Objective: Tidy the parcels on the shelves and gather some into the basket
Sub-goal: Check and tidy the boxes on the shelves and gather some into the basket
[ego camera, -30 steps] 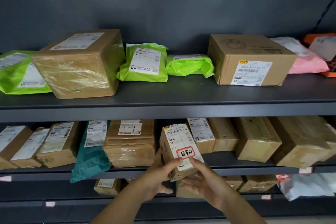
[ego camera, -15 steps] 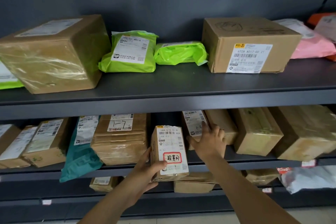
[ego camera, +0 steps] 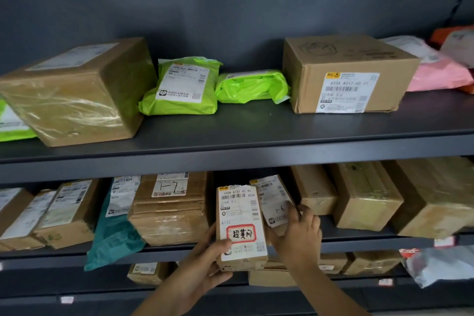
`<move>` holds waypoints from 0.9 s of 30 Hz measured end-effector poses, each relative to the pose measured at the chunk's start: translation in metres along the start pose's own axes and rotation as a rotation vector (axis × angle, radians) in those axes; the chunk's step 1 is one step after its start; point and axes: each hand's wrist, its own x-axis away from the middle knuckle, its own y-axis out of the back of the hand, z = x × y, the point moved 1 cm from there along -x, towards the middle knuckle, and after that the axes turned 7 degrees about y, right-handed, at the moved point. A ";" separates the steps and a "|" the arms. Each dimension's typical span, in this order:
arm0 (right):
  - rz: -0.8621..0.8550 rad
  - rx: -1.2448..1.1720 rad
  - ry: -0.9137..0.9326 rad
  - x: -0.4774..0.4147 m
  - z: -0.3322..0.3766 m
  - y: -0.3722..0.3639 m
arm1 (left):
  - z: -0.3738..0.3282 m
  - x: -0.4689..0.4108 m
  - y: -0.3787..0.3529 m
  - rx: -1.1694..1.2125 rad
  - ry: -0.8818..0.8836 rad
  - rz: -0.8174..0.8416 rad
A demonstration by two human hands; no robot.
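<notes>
The dark shelving fills the frame. On the upper shelf [ego camera: 230, 131], a large taped box [ego camera: 77, 95] sits at the left and a plain cardboard box [ego camera: 343, 74] at the right. Two green mailers [ego camera: 182, 87] lie between them, and a pink mailer [ego camera: 436, 72] is at the far right.

On the middle shelf [ego camera: 359, 244], bulky taped cartons [ego camera: 433, 195] crowd the right side. Left of centre is a box marked 1-7 [ego camera: 171, 208] with a teal mailer [ego camera: 112, 233] sagging over the shelf edge beside it. No basket is in view.

Low in the centre, the labelled parcel [ego camera: 241, 223] (the one with a red-bordered sticker) stands upright at the front edge of the middle shelf, its long axis running straight up the frame. The left hand [ego camera: 205, 264] grips its lower left corner from below, with the thumb across the front face and the fingers curled underneath. Just to its right, touching or nearly so, the parcel marked 1-6 [ego camera: 274, 200] leans with its top tipped toward the upper left. The right hand [ego camera: 300, 236] clasps that parcel's lower end, thumb on one side and fingers curled round the other.

So the labelled parcel sits between the two hands, and only the left hand carries it. A dark gap opens directly behind it, between the 1-7 box and the leaning parcel. The next move probably depends on that gap. The right hand looks placed to shift the 1-6 parcel aside so the upright one can slide straight back.
</notes>
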 end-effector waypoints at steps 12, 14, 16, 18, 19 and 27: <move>0.155 -0.113 -0.064 0.001 -0.008 0.022 | -0.028 0.021 -0.010 -0.242 -0.350 -0.184; 0.165 -0.110 -0.057 -0.001 0.000 0.018 | -0.027 0.022 -0.001 -0.201 -0.322 -0.217; 0.194 -0.140 -0.005 -0.003 0.011 0.009 | -0.023 0.021 0.008 -0.158 -0.285 -0.232; 0.274 -0.220 0.076 -0.005 0.021 0.000 | -0.019 0.020 0.012 -0.135 -0.268 -0.240; 0.302 -0.260 0.105 -0.006 0.023 -0.002 | -0.018 0.020 0.012 -0.122 -0.261 -0.232; 0.155 0.163 0.021 -0.046 -0.027 0.034 | -0.017 0.019 0.010 -0.080 -0.239 -0.205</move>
